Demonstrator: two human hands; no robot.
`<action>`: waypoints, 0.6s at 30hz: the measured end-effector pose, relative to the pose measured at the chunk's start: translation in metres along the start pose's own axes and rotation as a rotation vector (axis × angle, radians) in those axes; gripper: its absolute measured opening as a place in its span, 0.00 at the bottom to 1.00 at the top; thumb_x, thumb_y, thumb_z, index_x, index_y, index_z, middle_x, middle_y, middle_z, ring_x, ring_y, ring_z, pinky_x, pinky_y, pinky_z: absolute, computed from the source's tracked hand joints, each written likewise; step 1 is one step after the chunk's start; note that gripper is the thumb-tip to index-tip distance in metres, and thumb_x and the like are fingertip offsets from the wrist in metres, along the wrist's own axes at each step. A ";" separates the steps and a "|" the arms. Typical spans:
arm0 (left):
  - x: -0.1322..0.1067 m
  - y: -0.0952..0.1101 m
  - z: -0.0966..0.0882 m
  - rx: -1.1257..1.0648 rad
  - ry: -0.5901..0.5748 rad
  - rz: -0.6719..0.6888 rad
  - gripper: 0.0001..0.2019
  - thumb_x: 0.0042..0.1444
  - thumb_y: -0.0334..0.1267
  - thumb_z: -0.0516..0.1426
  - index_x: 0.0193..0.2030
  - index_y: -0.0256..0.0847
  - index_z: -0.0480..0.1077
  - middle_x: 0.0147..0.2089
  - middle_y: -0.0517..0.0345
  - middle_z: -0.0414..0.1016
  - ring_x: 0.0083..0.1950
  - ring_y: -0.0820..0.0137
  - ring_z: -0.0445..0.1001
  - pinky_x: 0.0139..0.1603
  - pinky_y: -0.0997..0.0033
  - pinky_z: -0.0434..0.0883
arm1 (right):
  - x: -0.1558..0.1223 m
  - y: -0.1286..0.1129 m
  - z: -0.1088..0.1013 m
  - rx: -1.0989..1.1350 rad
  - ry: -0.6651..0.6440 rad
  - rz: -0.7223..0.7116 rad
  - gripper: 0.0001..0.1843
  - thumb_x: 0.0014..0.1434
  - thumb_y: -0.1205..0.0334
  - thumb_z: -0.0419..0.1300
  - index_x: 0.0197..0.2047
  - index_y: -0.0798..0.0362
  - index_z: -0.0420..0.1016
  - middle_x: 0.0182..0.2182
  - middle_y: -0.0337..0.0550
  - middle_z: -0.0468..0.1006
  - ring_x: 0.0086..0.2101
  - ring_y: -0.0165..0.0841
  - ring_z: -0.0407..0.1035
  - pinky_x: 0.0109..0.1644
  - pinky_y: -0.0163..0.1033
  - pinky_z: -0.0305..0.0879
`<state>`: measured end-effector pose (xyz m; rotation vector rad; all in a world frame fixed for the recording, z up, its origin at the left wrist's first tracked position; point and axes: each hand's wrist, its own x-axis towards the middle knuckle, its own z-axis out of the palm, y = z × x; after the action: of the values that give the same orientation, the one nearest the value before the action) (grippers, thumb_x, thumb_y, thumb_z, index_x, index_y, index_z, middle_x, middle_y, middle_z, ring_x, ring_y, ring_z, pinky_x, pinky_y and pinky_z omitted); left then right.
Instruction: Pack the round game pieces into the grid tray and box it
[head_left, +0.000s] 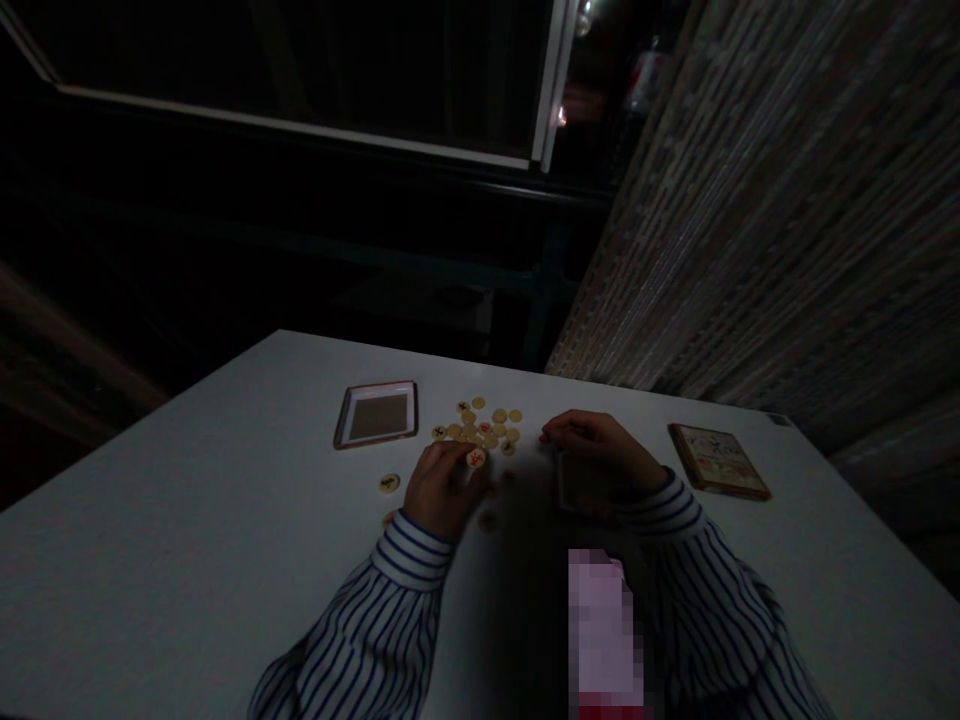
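Observation:
Several round pale game discs (487, 425) with dark or red marks lie in a loose heap on the white table (187, 520). My left hand (444, 487) is curled at the heap's near edge, fingertips pinched on a disc with a red mark (475, 458). My right hand (600, 445) rests to the right of the heap, fingers bent together over a dark flat box or tray (581, 490); whether it grips anything is hidden in the dark. A single disc (389, 483) lies apart to the left. Both sleeves are striped.
An open shallow box lid (376, 414) with a red rim lies left of the heap. A flat printed box (718, 459) sits at the right near the table edge. A woven wall (787, 220) rises on the right; the room behind is dark.

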<state>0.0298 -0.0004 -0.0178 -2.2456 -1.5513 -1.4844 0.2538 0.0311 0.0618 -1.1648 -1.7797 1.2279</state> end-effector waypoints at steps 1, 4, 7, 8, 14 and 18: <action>0.000 0.000 0.001 -0.004 -0.003 0.000 0.09 0.51 0.35 0.56 0.40 0.40 0.68 0.36 0.55 0.71 0.40 0.68 0.70 0.41 0.67 0.71 | -0.001 0.002 -0.002 -0.034 0.006 -0.009 0.13 0.48 0.54 0.59 0.33 0.55 0.73 0.32 0.45 0.77 0.34 0.33 0.70 0.39 0.39 0.65; -0.001 0.001 0.003 -0.018 0.004 0.016 0.09 0.50 0.36 0.57 0.40 0.40 0.68 0.36 0.55 0.71 0.40 0.68 0.70 0.41 0.66 0.70 | -0.004 0.010 -0.005 -0.123 0.015 -0.029 0.12 0.50 0.55 0.58 0.33 0.55 0.73 0.31 0.44 0.77 0.33 0.33 0.70 0.39 0.39 0.65; -0.002 0.003 0.005 -0.021 -0.018 0.032 0.10 0.50 0.36 0.57 0.40 0.40 0.68 0.37 0.55 0.71 0.41 0.67 0.70 0.43 0.65 0.70 | -0.006 0.017 -0.005 -0.182 0.012 -0.058 0.11 0.52 0.56 0.56 0.34 0.55 0.72 0.31 0.44 0.77 0.33 0.33 0.70 0.39 0.38 0.65; -0.001 0.004 0.005 -0.019 -0.031 0.034 0.10 0.50 0.35 0.57 0.41 0.39 0.67 0.38 0.54 0.71 0.42 0.67 0.70 0.43 0.65 0.70 | -0.006 0.018 -0.006 -0.203 0.008 -0.072 0.11 0.53 0.57 0.56 0.34 0.55 0.72 0.31 0.44 0.77 0.33 0.33 0.70 0.39 0.38 0.65; 0.009 0.018 0.004 -0.028 -0.094 0.052 0.09 0.51 0.36 0.56 0.41 0.40 0.67 0.39 0.54 0.71 0.43 0.67 0.69 0.46 0.63 0.69 | -0.009 0.017 -0.011 -0.263 0.003 -0.104 0.10 0.54 0.58 0.55 0.35 0.54 0.72 0.31 0.43 0.77 0.33 0.32 0.71 0.37 0.36 0.65; 0.020 0.030 0.009 -0.028 -0.116 0.092 0.09 0.52 0.36 0.56 0.41 0.40 0.67 0.40 0.53 0.72 0.43 0.66 0.70 0.46 0.63 0.69 | -0.012 0.013 -0.014 -0.286 0.007 -0.124 0.09 0.54 0.59 0.56 0.34 0.54 0.72 0.30 0.43 0.78 0.32 0.31 0.71 0.36 0.35 0.65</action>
<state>0.0583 0.0033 0.0052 -2.4234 -1.4411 -1.3840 0.2745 0.0271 0.0542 -1.1908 -2.0378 0.9182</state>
